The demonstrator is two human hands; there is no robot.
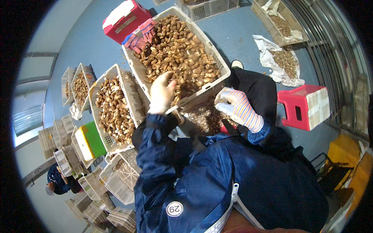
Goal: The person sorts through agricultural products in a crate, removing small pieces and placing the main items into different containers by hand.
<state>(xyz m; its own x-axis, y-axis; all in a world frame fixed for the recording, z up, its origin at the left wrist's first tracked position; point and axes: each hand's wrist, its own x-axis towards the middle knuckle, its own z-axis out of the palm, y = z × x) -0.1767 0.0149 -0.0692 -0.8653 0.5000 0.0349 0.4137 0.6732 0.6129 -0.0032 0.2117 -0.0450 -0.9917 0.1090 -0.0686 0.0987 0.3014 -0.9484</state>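
Note:
A large white perforated plastic crate (217, 56) stands before me, heaped with brown-and-white mushrooms (180, 55). My left hand (163, 90), in a pale glove and blurred, is over its near left corner. Thumb and fingers are apart there, with nothing seen between them. Just outside the near right corner is my right hand (239, 106), in a striped knit glove. Its fingers are curled, and whether they hold something is hidden. Small brown and white trimmings (208, 119) lie below, between my legs.
Pink gloves (140, 36) hang over the big crate's far left edge beside a red stool (126, 21). Another mushroom crate (113, 109) stands left, near a green stool (91, 141). A red stool (303, 107) and scrap-covered white sheet (281, 61) are right. A person (59, 179) is far left.

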